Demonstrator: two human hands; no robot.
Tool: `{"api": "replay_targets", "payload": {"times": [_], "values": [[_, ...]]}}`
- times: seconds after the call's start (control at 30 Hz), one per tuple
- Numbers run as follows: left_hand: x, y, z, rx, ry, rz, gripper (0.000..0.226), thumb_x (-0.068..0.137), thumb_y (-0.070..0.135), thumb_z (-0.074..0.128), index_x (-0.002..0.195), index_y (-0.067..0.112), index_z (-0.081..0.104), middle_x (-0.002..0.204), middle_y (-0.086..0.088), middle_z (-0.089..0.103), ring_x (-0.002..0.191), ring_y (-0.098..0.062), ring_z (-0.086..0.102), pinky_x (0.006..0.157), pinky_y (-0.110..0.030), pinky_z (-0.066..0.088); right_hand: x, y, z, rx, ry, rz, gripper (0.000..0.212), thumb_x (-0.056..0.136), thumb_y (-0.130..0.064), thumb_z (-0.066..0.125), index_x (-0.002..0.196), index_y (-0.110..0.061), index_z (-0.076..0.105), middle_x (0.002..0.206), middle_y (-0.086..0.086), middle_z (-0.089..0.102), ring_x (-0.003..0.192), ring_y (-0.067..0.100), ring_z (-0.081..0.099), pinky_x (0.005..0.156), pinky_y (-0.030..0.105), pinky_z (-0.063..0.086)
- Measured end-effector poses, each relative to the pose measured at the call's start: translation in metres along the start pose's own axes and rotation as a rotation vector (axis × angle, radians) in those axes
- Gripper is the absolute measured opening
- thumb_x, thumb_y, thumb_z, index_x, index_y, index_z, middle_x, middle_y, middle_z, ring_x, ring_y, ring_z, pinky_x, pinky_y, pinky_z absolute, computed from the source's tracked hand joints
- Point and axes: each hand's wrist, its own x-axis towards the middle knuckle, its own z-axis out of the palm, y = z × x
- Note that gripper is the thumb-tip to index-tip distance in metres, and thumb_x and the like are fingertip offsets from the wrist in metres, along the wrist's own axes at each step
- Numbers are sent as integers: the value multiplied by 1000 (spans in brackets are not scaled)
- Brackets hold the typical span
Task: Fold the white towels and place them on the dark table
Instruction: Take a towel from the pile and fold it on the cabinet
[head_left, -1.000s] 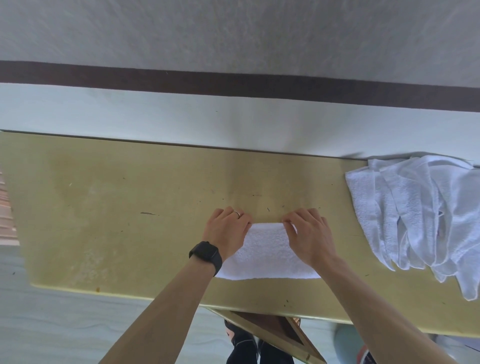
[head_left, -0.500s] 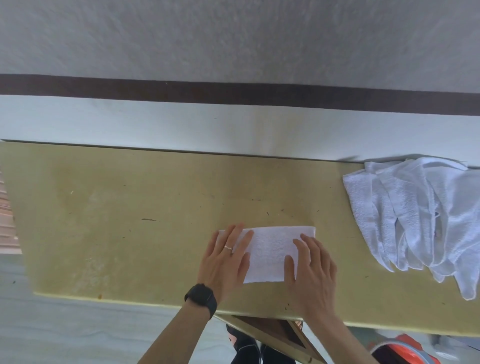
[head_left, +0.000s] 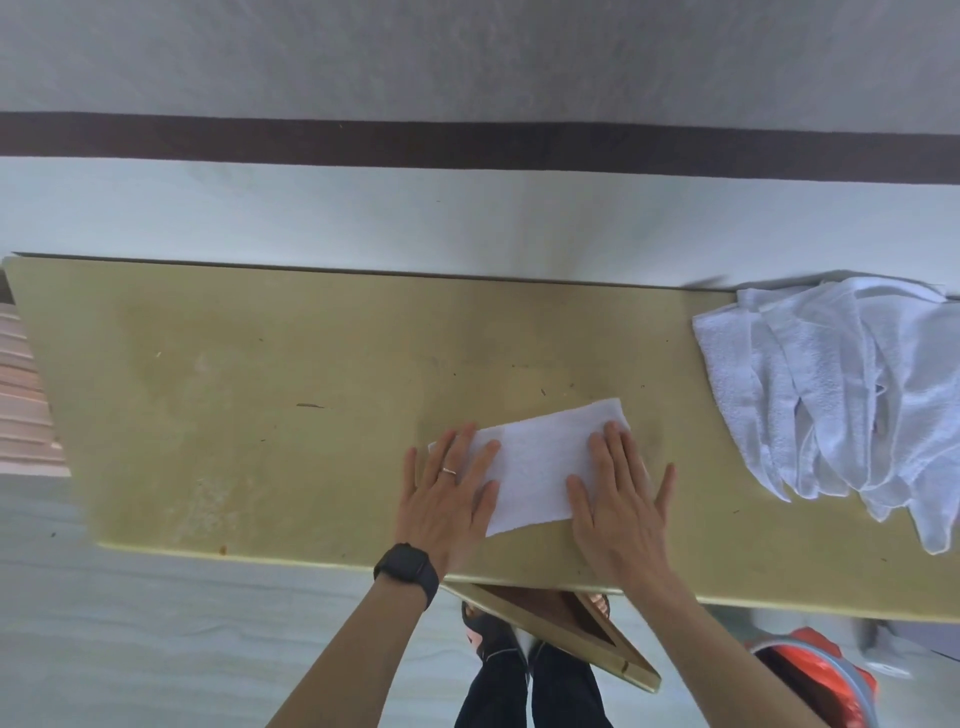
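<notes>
Both my hands lie flat on a folded white towel (head_left: 540, 457), which sits near the front edge of the yellowish table (head_left: 260, 415), slightly askew to that edge. My left hand (head_left: 447, 499), with a ring (head_left: 449, 471) and a black watch (head_left: 408, 569) at the wrist, covers the towel's left end. My right hand (head_left: 618, 499) covers its right end. The fingers of both are straight and spread, palms down, pressing the cloth rather than pinching it.

I judge this to be the smoothing step: the towel is already a compact rectangle and I am flattening the fold so it holds. It may take one more fold, or it may be finished; I cannot tell from its shape alone.

A heap of unfolded white towels (head_left: 841, 395) lies well apart at the table's right end, some hanging over the front edge, so most of the task is left.

Next I would need to curl my fingers under the towel's edges, lift it without letting the layers slip, and carry it off. No dark table shows in this view, so I must turn to find it.
</notes>
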Motion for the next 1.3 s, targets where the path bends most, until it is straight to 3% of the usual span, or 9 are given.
{"api": "replay_targets", "payload": {"times": [0.17, 0.3, 0.37, 0.5, 0.57, 0.67, 0.93, 1.17, 1.3], "values": [[-19, 7, -19, -61, 34, -82, 38, 88, 41, 42, 119, 37, 63, 117, 2, 62, 99, -23, 60, 90, -38, 44, 47, -25, -23, -132, -10, -99, 56, 100, -51, 25, 153, -31, 30, 166, -4, 9, 151, 17, -6, 118, 60, -3], [-34, 14, -22, -134, -5, -38, 27, 84, 29, 61, 110, 36, 67, 95, 7, 68, 89, -21, 61, 78, -34, 47, 63, -46, -31, -171, -86, -243, 55, 101, -47, 27, 155, -41, 17, 166, -3, -1, 151, 22, -11, 120, 56, -5], [-43, 14, -21, -138, -3, -10, 32, 85, 29, 65, 116, 35, 65, 99, 6, 68, 91, -21, 61, 79, -34, 48, 51, -47, -30, -112, -60, -277, 57, 102, -43, 30, 156, -37, 14, 167, -3, 3, 153, 20, -5, 122, 53, 1], [-67, 5, -12, -156, 84, 134, 39, 91, 35, 60, 129, 28, 61, 133, -2, 59, 117, -24, 57, 98, -40, 48, -20, -18, -11, 57, 124, -359, 54, 99, -40, 45, 149, -22, 40, 160, 0, 32, 149, 18, 26, 118, 45, 28], [-75, -2, -5, -116, 82, 288, 45, 91, 41, 59, 132, 23, 61, 146, -3, 50, 132, -22, 47, 111, -41, 38, -54, 5, 8, 58, 146, -426, 60, 95, -40, 55, 149, -16, 43, 160, 0, 32, 149, 17, 27, 118, 44, 29], [-79, -10, 5, -47, 52, 446, 51, 85, 35, 70, 132, 17, 61, 149, -4, 48, 137, -21, 45, 114, -41, 31, -79, 29, 31, -11, 135, -497, 74, 92, -45, 63, 151, -10, 37, 162, 3, 28, 149, 18, 27, 117, 49, 30], [-83, -12, 15, -133, 34, 448, 63, 64, 0, 87, 121, 18, 70, 132, -1, 63, 125, -20, 52, 103, -32, 44, -82, 42, 53, -106, 288, -574, 66, 86, -13, 74, 146, -10, 46, 158, 2, 36, 146, 20, 34, 112, 51, 36], [-82, -11, -2, -194, -13, 453, 73, 50, -11, 87, 117, 15, 73, 122, -2, 69, 118, -20, 57, 85, -30, 56, -81, 48, 54, -35, 318, -617, 59, 82, -16, 80, 137, -17, 60, 151, -5, 47, 141, 20, 42, 109, 49, 40], [-87, -10, -11, -172, -80, 455, 80, 43, -13, 87, 116, 15, 74, 123, -1, 69, 114, -20, 66, 83, -28, 56, -85, 48, 51, -20, 299, -617, 53, 83, -19, 79, 133, -20, 63, 149, -7, 49, 138, 20, 46, 105, 47, 43]]}}
